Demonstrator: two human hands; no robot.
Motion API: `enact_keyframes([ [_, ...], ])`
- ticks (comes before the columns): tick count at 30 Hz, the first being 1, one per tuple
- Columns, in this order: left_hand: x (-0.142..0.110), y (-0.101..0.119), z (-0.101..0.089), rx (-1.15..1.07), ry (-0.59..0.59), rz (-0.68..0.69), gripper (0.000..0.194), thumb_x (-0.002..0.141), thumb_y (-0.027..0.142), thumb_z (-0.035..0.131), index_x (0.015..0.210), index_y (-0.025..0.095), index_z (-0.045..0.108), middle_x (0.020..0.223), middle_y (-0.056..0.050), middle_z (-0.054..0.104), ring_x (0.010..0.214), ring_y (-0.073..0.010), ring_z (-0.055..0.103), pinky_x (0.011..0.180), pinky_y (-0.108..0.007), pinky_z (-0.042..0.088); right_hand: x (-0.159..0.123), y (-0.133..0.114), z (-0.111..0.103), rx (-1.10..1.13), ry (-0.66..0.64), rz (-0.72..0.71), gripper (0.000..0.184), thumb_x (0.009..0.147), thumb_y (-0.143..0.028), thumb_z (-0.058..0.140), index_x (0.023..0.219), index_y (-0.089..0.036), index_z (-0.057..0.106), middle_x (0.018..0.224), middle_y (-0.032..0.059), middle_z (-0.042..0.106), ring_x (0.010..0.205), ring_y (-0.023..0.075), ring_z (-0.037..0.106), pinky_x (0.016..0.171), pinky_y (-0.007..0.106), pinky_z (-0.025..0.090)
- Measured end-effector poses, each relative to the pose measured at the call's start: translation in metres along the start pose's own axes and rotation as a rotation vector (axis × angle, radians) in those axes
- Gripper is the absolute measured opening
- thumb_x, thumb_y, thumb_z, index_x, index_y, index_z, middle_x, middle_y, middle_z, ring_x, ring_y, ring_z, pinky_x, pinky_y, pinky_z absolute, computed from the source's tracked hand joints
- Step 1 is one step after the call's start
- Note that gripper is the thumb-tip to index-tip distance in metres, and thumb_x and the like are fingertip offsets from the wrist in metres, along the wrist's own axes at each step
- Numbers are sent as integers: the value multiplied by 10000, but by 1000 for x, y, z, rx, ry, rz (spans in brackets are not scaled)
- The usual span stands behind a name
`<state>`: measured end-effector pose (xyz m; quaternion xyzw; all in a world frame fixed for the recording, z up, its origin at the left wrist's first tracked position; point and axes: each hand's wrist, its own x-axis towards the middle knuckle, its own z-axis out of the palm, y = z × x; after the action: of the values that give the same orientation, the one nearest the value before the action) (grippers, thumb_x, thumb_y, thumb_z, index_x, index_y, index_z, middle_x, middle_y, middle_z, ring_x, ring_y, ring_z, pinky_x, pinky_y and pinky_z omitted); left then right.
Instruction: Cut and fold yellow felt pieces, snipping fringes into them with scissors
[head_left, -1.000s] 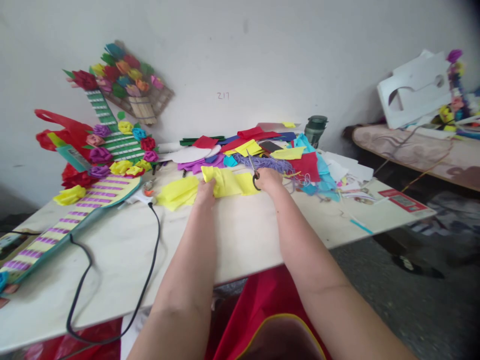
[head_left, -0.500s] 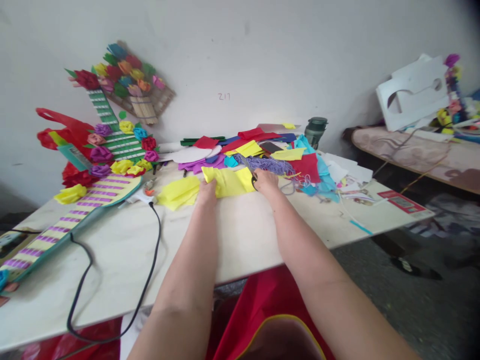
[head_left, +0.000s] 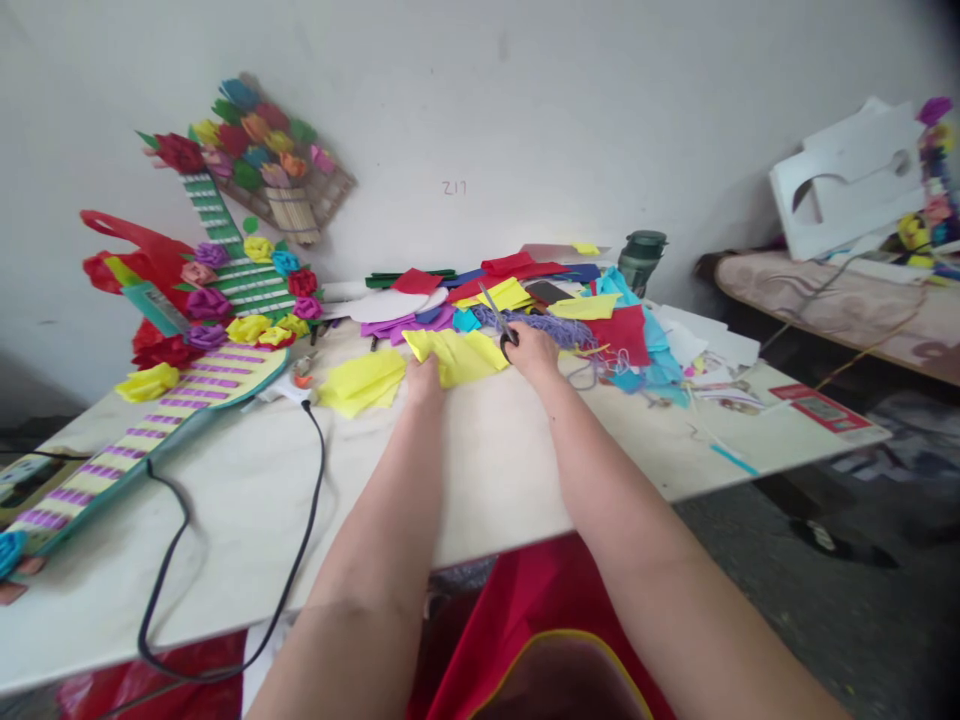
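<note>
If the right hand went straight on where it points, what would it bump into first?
Beyond the scissors it holds, the right hand would probably meet the purple yarn first, though depth is unclear here.

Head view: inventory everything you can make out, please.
Table: one, whitish, centre
Wall: one, pale, behind
Yellow sheets: count unclear, yellow, table centre
Scissors: one pair, grey and black, table centre
Coloured sheets: many, mixed, back
Yarn: one tangle, purple, back
Bottle: one, dark green, back
Flowered model: one, green and yellow, left
Bouquet panel: one, multicoloured, against wall
Bag: one, red, far left
Tube: one, teal, far left
Cable: one, black, front left
Label: one, red, right corner
Side table: one, pale patterned, right
Boards: count unclear, white, on side table
Garment: one, red, bottom
Forearms: two, bare, front
Left hand: one, bare, holding yellow sheets
Right hand: one, bare, holding scissors
</note>
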<state>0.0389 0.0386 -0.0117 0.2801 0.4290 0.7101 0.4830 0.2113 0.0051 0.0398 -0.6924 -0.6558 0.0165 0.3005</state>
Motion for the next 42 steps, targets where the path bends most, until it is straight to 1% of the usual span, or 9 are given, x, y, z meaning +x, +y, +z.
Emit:
enact_keyframes([
  [3, -4, 3, 0, -45, -17, 4, 120, 750, 92, 555, 837, 164, 594, 833, -41, 670, 749, -143, 656, 730, -279, 525, -3, 2, -6, 263, -187, -14, 320, 772, -444, 604, 974, -202, 659, 802, 39, 679, 687, 171, 622, 573, 243, 444],
  [5, -5, 4, 1, -45, -10, 2, 118, 750, 87, 556, 829, 166, 594, 841, -43, 672, 767, -147, 659, 736, -282, 526, -7, 3, -12, 454, -349, 8, 331, 757, -478, 618, 897, -181, 653, 635, 7, 620, 500, 115, 555, 424, 203, 365],
  [9, -5, 7, 6, -14, 6, -28, 109, 749, 71, 551, 780, 170, 584, 834, -53, 677, 795, -159, 665, 730, -286, 533, -14, 3, -28, 677, -603, 32, 346, 715, -480, 675, 778, -150, 594, 537, -12, 562, 377, 68, 481, 312, 179, 241],
  [14, -1, 12, 13, -48, 66, -90, 152, 745, 44, 549, 812, 179, 568, 860, -46, 678, 888, -181, 662, 776, -304, 540, -18, 9, -44, 716, -760, -43, 382, 709, -494, 679, 697, -129, 569, 483, -2, 568, 366, 74, 503, 307, 178, 276],
  [21, 10, 11, 15, -175, 92, -142, 221, 789, 2, 463, 881, 178, 558, 983, -55, 672, 972, -182, 642, 794, -304, 547, -13, 23, -52, 603, -991, -101, 423, 688, -510, 676, 794, -101, 649, 475, -1, 590, 343, 77, 496, 307, 179, 292],
  [25, 11, 11, 16, -229, 96, -151, 280, 782, 4, 489, 983, 183, 569, 949, -56, 684, 956, -190, 650, 807, -324, 548, -13, 22, -49, 552, -1018, -70, 432, 672, -527, 689, 756, -108, 623, 481, 13, 602, 349, 83, 509, 313, 178, 304],
  [29, 10, 12, 20, -236, 140, -171, 340, 778, 15, 508, 1072, 180, 554, 927, -56, 687, 926, -189, 659, 799, -326, 548, -16, 11, -42, 571, -937, -28, 455, 680, -567, 676, 761, -127, 590, 520, 30, 630, 379, 94, 542, 323, 172, 322],
  [35, 11, 8, 22, -242, 136, -163, 333, 787, 22, 487, 1087, 161, 524, 1017, -84, 663, 920, -175, 657, 773, -313, 551, -19, 2, -33, 667, -894, 17, 517, 707, -610, 630, 835, -111, 594, 502, 35, 614, 395, 116, 564, 319, 175, 314],
  [42, 9, 10, 25, -248, 168, -245, 277, 817, 48, 455, 1054, 165, 534, 1024, -82, 657, 922, -170, 657, 748, -282, 554, -18, 2, -23, 713, -884, -13, 523, 722, -625, 604, 846, -116, 602, 510, 11, 590, 389, 102, 552, 313, 175, 322],
])
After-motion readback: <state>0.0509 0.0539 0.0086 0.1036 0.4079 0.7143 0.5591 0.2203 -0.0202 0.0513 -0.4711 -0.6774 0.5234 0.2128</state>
